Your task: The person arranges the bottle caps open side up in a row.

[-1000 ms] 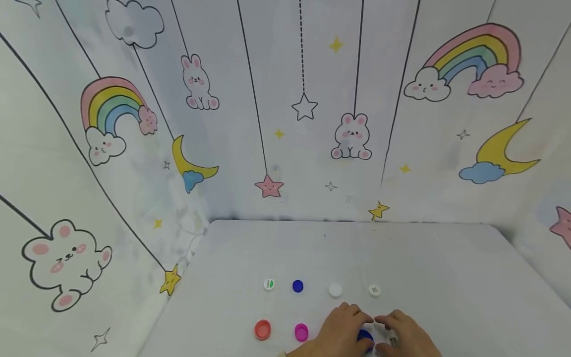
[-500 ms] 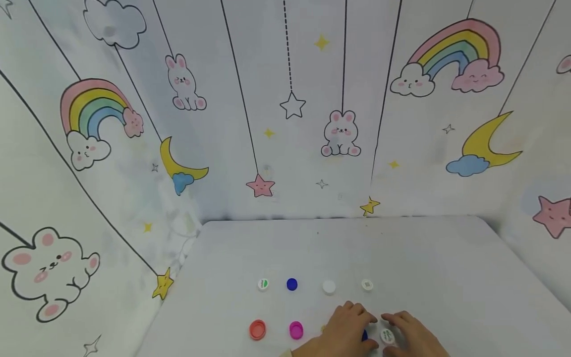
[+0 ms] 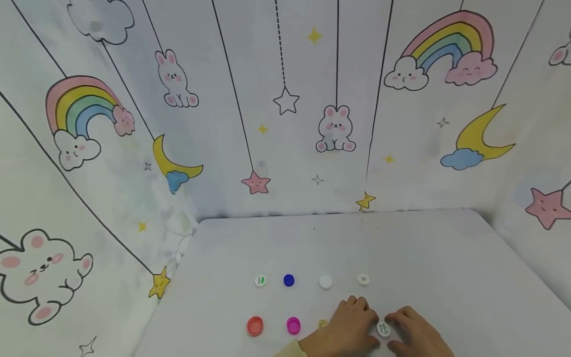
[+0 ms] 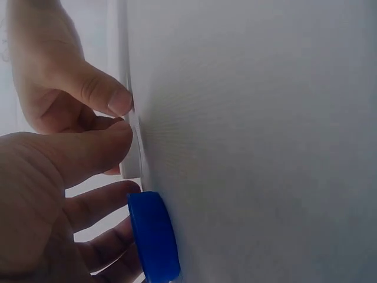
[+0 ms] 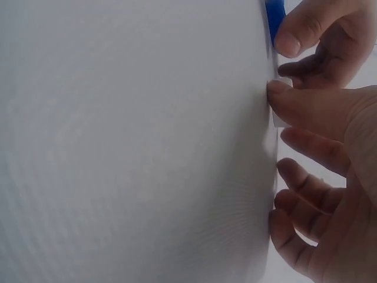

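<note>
In the head view, my left hand (image 3: 350, 325) and right hand (image 3: 417, 334) rest low over the table, on either side of a white bottle cap (image 3: 383, 329) with print on top. The left fingertips and thumb are right at the cap's left edge. On the other side, the right thumb and forefinger are spread apart around it, with a small gap showing. A blue bottle cap (image 4: 153, 236) stands by the left fingers in the left wrist view; the left hand hides it in the head view. Both hands have loosely bent fingers.
Behind the hands lies a row of caps: a white one with green print (image 3: 260, 281), a blue one (image 3: 289, 280), a plain white one (image 3: 325, 282) and a printed white one (image 3: 363, 279). Nearer are red (image 3: 255, 326), magenta (image 3: 293, 325) and partly hidden yellow (image 3: 323, 324) caps.
The right hand has moved slightly away from the left, uncovering the printed white cap. The left hand has come over the blue cap, now hidden. The head view has shifted slightly.
</note>
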### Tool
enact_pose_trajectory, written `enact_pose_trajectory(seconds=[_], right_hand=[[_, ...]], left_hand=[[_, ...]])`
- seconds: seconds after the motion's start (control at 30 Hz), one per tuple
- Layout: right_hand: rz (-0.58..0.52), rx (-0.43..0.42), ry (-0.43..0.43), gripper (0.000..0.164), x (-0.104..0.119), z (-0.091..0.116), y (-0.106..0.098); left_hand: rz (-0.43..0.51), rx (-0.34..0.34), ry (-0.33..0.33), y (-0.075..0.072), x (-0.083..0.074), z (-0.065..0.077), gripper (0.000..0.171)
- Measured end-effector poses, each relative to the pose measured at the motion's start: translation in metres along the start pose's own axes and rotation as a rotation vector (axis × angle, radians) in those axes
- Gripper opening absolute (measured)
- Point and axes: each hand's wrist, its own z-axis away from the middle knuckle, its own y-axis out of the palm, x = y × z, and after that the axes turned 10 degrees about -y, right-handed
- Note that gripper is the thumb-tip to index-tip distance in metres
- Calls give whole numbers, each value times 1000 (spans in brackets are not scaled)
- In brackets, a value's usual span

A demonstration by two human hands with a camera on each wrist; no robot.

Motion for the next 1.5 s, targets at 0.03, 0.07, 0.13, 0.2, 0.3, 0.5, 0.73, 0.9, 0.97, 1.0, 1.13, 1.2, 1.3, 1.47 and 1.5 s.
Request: enact_pose_trajectory(seconds=[0.03, 0.07, 0.13, 0.2, 0.3, 0.5, 0.73, 0.9, 0.97, 1.0, 1.13, 1.2, 1.3, 1.47, 1.5], right_hand=[[3, -7, 4, 45, 1, 0, 1], [0, -14, 5, 44, 2, -1, 2], [4, -26, 0, 42, 4, -2, 3], [1, -35, 7, 39, 7, -3, 4], [-19, -37, 12, 35, 10, -3, 3], [-37, -48, 55, 32, 13, -3, 3], [-26, -42, 57, 32, 17, -4, 0], [-46, -32, 60, 31, 20, -3, -7], [-53, -50, 45, 31, 21, -2, -10], [-52, -59, 40, 30, 21, -2, -12], [-25, -110, -7, 32, 22, -1, -17], [-12, -134, -30, 32, 22, -2, -19], [-13, -173, -65, 34, 22, -2, -22], [-1, -232, -101, 35, 23, -4, -26], [-2, -238, -101, 33, 23, -5, -27]], left_hand=[[-10, -6, -1, 0, -1, -1, 36], [-18, -12, -5, 0, -1, -1, 36], [-30, -18, -15, 1, -2, -3, 34], [-38, -27, -22, 1, -3, -4, 33], [-39, -33, -29, 1, -3, -7, 31], [-25, -43, -25, 2, -5, -8, 27], [-11, -58, -15, 2, -5, -10, 26], [23, -86, 0, 3, -4, -9, 24], [40, -114, 3, 3, -4, -9, 23], [52, -128, 2, 4, -4, -9, 23], [100, -180, -2, 4, -4, -9, 23], [128, -204, 0, 4, -3, -9, 25], [166, -242, 6, 3, -3, -10, 25], [195, -300, 17, 0, -2, -9, 26], [196, -309, 17, -2, -3, -9, 26]])
